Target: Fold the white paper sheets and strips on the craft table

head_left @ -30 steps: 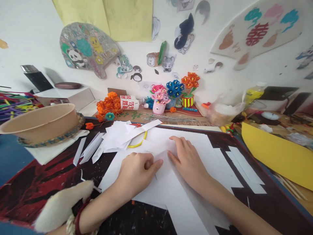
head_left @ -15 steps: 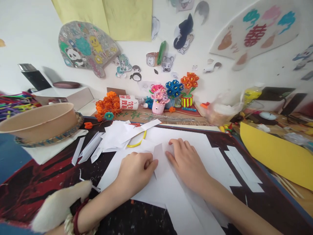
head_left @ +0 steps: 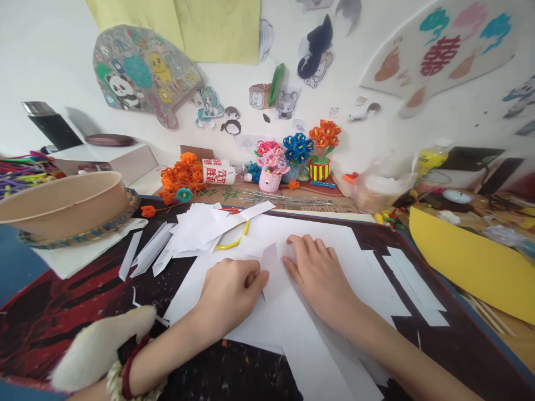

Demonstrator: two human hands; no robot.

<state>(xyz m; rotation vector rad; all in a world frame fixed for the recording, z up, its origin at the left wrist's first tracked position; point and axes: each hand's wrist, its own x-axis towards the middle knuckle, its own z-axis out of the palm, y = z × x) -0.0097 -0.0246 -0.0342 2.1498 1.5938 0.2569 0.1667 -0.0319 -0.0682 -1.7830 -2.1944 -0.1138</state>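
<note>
My left hand [head_left: 229,292] is closed in a fist, its thumb pressed against the forefinger at the edge of a small upright piece of white paper [head_left: 271,264]. To its right, my right hand [head_left: 320,273] lies palm down on the white paper sheets [head_left: 309,223]. Its fingers are gently bent and the thumb stands apart, close to the paper piece's right side. Below this hand a long paper strip [head_left: 321,367] runs down to the bottom of the view. Whatever lies inside the left fist is hidden.
Cut paper pieces [head_left: 196,225] overlap a yellow ring [head_left: 229,243] at the back. Folded strips [head_left: 150,250] lie left, more strips [head_left: 418,284] right. A beige bowl [head_left: 62,200] stands at far left. A white fluffy thing [head_left: 100,345] is beside my left wrist. Flower pots [head_left: 320,170] line the wall.
The camera view has shifted slightly. Both hands and the paper piece stay almost where they were.
</note>
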